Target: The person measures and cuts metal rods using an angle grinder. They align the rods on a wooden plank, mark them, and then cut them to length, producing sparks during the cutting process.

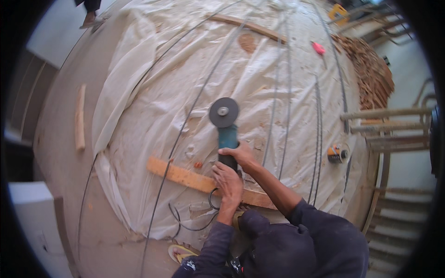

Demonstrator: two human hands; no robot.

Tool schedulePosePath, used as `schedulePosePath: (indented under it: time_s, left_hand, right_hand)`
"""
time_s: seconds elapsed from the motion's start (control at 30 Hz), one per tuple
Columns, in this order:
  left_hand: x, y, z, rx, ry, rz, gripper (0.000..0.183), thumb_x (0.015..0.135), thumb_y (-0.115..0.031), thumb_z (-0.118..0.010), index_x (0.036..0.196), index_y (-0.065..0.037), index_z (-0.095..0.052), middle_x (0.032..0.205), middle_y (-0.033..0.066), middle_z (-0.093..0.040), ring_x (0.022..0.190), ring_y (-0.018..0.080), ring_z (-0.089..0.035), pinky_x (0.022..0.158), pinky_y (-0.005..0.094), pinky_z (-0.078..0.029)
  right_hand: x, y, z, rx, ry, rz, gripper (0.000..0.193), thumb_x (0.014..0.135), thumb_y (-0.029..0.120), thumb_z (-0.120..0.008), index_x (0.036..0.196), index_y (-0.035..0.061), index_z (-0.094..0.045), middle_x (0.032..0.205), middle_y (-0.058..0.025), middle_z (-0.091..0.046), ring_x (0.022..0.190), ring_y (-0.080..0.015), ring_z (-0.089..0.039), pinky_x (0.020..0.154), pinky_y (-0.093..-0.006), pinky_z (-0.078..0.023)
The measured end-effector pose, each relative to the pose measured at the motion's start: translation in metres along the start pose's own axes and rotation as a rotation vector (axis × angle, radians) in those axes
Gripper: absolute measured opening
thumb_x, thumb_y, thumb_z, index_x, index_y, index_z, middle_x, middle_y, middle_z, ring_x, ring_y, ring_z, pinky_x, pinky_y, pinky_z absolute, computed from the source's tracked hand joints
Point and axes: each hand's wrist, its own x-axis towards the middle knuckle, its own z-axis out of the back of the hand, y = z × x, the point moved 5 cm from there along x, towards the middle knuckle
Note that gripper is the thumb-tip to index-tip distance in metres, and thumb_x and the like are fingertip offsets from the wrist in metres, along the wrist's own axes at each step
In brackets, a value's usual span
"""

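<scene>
While both hands are closed round the grinder (227, 137), its round grey disc (230, 120) points away from the person, over the pale sheet (250, 74) spread on the floor. The right hand (241, 155) is wrapped round the body of the tool, where the blue-green part meets the black, with its thumb lying across the top. Nearer the person, the left hand (228, 181) is curled round the back end; its far fingers are hidden, so how tightly they press I cannot tell. The grinder is near the middle of the view, with its back end by a plank (185, 178) that lies crosswise in front of the person; whether the two touch is unclear. A black cord (197, 229) loops on the sheet to the left of the left forearm

Long thin dark rods (189, 114) run over the sheet on both sides of the tool. Farther off lie a strip of wood (250, 28) and a small pink thing (318, 47). To the right, an orange and black can (337, 153) lies near some wooden rails (389, 114), with a heap of brown scraps (374, 76) beyond. At upper left, another person's foot (90, 19) shows
</scene>
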Motion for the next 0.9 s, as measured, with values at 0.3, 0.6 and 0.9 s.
schedulePosePath:
  time_s: [0.3,0.6,0.9]
  left_hand:
    - [0.021,-0.003,-0.009,-0.039,0.088,-0.03,0.069,0.076,-0.016,-0.075,0.125,0.009,-0.034,0.114,0.0271,-0.049,0.107,0.0415,-0.052,0.089,0.0481,-0.046]
    - [0.021,0.008,-0.031,-0.006,0.031,0.04,0.078,0.077,-0.013,-0.073,0.134,0.014,-0.027,0.119,0.0291,-0.046,0.112,0.0434,-0.049,0.094,0.0487,-0.044]
    - [0.017,0.013,-0.039,0.122,-0.12,-0.008,0.076,0.078,-0.015,-0.072,0.136,0.01,-0.03,0.116,0.0233,-0.048,0.107,0.0389,-0.052,0.091,0.0476,-0.044]
  right_hand:
    - [0.04,-0.016,-0.002,0.032,-0.015,0.001,0.048,0.064,0.026,-0.084,0.096,-0.0043,-0.067,0.09,-0.0138,-0.068,0.08,-0.0204,-0.064,0.074,-0.0349,-0.05]
    - [0.036,-0.014,-0.005,-0.154,-0.023,0.012,0.057,0.068,0.035,-0.081,0.104,-0.0059,-0.064,0.097,-0.0192,-0.069,0.086,-0.0252,-0.067,0.078,-0.0368,-0.052]
    - [0.027,-0.018,-0.005,-0.357,-0.145,0.088,0.066,0.073,0.045,-0.076,0.112,-0.0065,-0.061,0.103,-0.0249,-0.068,0.097,-0.0356,-0.067,0.084,-0.0409,-0.051]
